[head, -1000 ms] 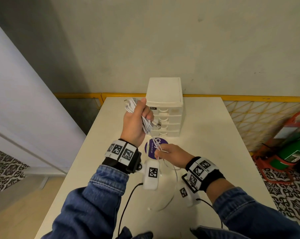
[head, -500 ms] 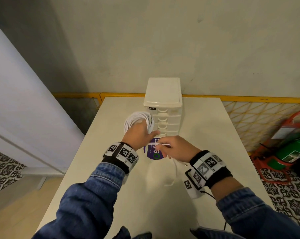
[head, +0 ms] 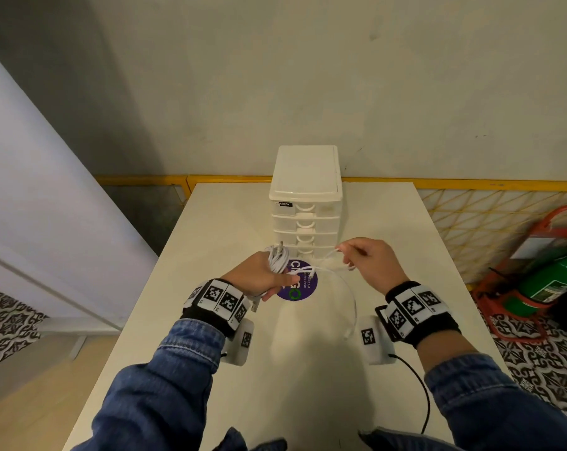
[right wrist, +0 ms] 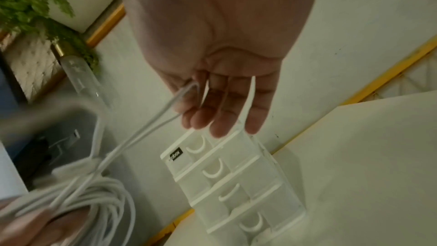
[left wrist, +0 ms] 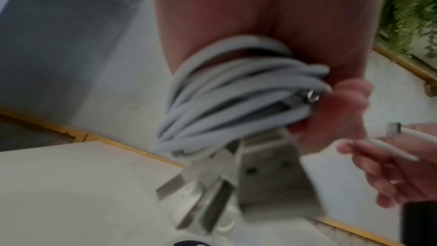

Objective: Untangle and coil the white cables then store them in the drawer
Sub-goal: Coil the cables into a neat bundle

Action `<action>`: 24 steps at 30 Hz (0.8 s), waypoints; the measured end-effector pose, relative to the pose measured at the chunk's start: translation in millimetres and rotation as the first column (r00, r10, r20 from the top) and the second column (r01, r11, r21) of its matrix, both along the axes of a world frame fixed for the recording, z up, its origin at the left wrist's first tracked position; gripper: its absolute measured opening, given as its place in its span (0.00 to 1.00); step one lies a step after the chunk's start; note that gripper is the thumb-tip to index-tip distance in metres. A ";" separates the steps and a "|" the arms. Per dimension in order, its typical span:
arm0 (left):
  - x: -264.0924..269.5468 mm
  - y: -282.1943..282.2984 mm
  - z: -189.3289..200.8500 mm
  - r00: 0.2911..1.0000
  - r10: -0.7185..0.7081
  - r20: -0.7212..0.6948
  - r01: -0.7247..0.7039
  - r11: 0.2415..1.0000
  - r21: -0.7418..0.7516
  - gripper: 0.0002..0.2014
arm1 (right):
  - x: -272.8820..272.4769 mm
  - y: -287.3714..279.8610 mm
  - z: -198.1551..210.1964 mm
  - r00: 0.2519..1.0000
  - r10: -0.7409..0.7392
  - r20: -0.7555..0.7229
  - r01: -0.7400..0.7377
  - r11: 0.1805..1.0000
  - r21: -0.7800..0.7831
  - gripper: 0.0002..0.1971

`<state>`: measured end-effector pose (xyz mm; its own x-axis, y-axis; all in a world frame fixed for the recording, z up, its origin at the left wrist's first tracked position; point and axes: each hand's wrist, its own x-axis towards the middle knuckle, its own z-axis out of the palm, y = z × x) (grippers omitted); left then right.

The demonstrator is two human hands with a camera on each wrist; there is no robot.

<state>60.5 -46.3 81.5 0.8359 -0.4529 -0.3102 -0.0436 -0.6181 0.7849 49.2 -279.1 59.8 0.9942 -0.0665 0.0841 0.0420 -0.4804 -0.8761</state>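
Note:
My left hand [head: 259, 275] holds a coil of white cable [head: 278, 260] wound round its fingers; the loops [left wrist: 236, 89] show close up in the left wrist view with metal plugs hanging below. My right hand [head: 365, 260] pinches the loose white cable strand [head: 327, 257], which runs from the coil [right wrist: 94, 194] up into its fingers [right wrist: 208, 104]. More cable arcs down across the table [head: 352, 304]. The white drawer unit [head: 306, 203] stands just beyond both hands, all drawers shut.
A round purple sticker [head: 300, 283] lies on the cream table [head: 308, 369] under the hands. A yellow rail [head: 471, 185] runs behind the table. A green cylinder in a red stand [head: 549, 281] sits on the floor at right.
My left hand has come down from a raised position to just above the table. My right hand moved right and away, drawing the loose strand out from the coil.

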 end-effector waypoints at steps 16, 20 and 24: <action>-6.1 1.7 0.1 0.961 0.228 -0.155 -0.235 0.972 -0.028 0.13 | -1.9 5.8 -20.1 0.952 -0.199 -0.231 0.107 0.927 -0.358 0.16; -6.3 -0.5 2.1 0.956 0.235 -0.178 -0.248 0.967 -0.054 0.16 | -5.9 19.4 -6.5 0.978 -0.024 0.206 0.072 0.971 -0.229 0.16; -3.9 -0.3 2.2 0.943 0.287 -0.169 -0.302 0.951 -0.067 0.16 | -5.6 22.5 5.4 0.894 -0.013 0.448 0.183 0.924 -0.337 0.22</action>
